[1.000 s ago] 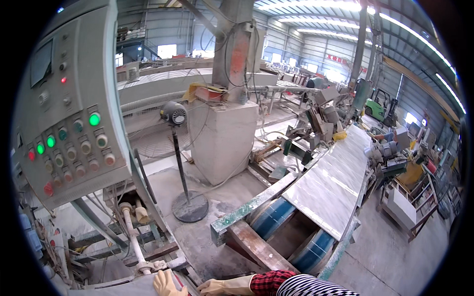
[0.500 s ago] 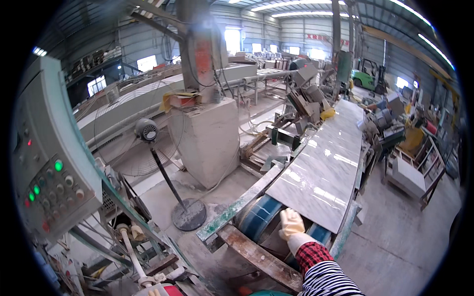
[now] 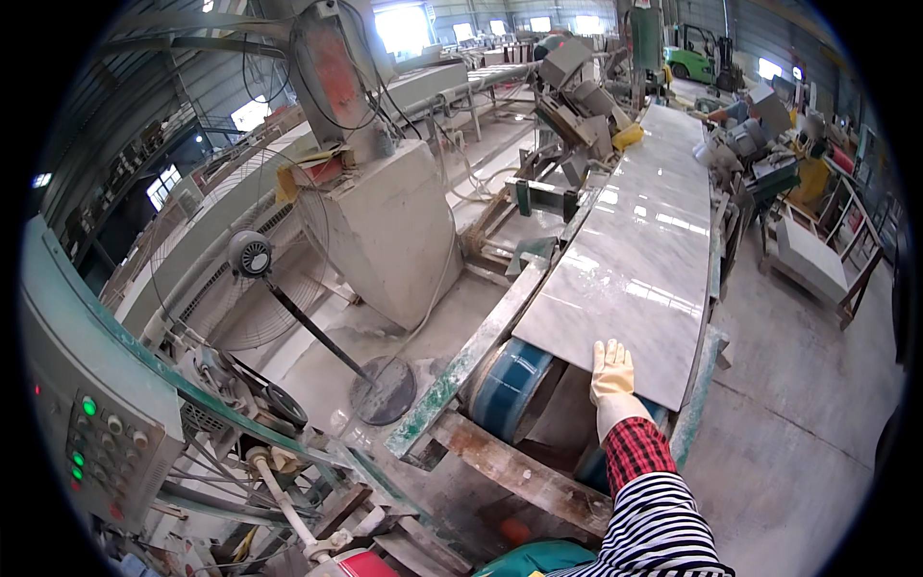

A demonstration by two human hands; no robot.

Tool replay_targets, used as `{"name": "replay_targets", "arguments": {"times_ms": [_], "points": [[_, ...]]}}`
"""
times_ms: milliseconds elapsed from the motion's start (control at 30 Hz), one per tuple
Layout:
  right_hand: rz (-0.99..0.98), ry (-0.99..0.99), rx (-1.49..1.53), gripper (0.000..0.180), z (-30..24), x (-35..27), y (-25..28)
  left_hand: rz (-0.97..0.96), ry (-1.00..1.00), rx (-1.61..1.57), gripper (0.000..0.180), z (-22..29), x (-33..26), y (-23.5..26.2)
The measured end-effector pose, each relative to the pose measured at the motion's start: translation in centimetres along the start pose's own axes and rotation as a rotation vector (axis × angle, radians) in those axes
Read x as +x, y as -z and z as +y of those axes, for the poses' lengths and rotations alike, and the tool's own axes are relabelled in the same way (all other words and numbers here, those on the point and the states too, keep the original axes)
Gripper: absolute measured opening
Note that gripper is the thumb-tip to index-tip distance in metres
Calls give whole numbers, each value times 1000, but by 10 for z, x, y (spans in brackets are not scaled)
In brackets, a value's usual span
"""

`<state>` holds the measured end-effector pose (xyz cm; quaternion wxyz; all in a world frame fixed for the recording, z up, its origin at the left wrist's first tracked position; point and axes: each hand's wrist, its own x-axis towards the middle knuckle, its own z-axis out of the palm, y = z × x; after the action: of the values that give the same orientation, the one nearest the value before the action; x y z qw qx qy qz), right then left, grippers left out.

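Observation:
My right hand (image 3: 612, 375), in a cream rubber glove, rests on the near edge of a long, glossy grey-veined stone slab (image 3: 625, 279). Its fingers are stretched out over the top of the slab and hold nothing. A red-checked cuff and a striped sleeve cover that arm. The slab lies lengthwise on a conveyor, its near end reaching over a blue roller (image 3: 514, 389). Rusty crossbar (image 3: 519, 466) spans the conveyor frame just in front of the roller. My left hand cannot be seen.
A grey control box (image 3: 101, 442) with lit green buttons stands at left, near a floor fan (image 3: 252, 255) and a concrete block (image 3: 385, 231). Motor heads (image 3: 582, 106) flank the slab farther off. A rack (image 3: 817, 260) stands right; a green forklift (image 3: 694, 58) is beyond.
My right hand has gone from curled fingers at the slab's near edge to fingers laid out straight on top. The whole view has tilted downward.

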<state>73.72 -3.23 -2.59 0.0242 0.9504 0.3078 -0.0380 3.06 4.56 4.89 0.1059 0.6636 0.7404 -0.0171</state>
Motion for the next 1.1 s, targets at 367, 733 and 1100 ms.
{"name": "replay_targets", "arguments": {"times_ms": [367, 733, 1100], "points": [[-105, -104, 19, 58, -18, 38, -6, -46, 60, -45, 92, -13, 2, -4], [-29, -226, 223, 64, -17, 38, -10, 114, 34, -91, 83, -21, -18, -14], [-235, -244, 253, 59, -69, -57, 24, 350, -2, -100, 72, -27, -32, -12]]}}
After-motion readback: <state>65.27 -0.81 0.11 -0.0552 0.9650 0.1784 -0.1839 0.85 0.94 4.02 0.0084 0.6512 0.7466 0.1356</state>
